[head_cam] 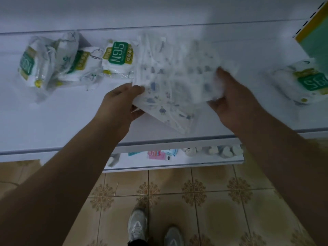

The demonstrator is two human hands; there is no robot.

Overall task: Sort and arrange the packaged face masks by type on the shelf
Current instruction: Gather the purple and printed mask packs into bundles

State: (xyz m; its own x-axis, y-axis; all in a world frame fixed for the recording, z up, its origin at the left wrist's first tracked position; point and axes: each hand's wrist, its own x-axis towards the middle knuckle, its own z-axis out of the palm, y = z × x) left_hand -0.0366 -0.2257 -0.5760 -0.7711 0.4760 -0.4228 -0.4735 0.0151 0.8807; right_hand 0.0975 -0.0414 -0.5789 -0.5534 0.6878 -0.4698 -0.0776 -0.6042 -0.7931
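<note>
Fingers (138, 89) on printed mask packs (168, 82), near shelf (71, 121) edge

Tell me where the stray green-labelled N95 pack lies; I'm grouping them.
In the head view, the lone green-labelled N95 pack lies at the white shelf's far right, beyond the right hand.

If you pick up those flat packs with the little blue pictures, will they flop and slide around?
Probably floppy: the patterned mask packs look thin and flat, fanned between the left hand and right hand. Their shiny wrappers likely slip over each other. They seem light.
</note>
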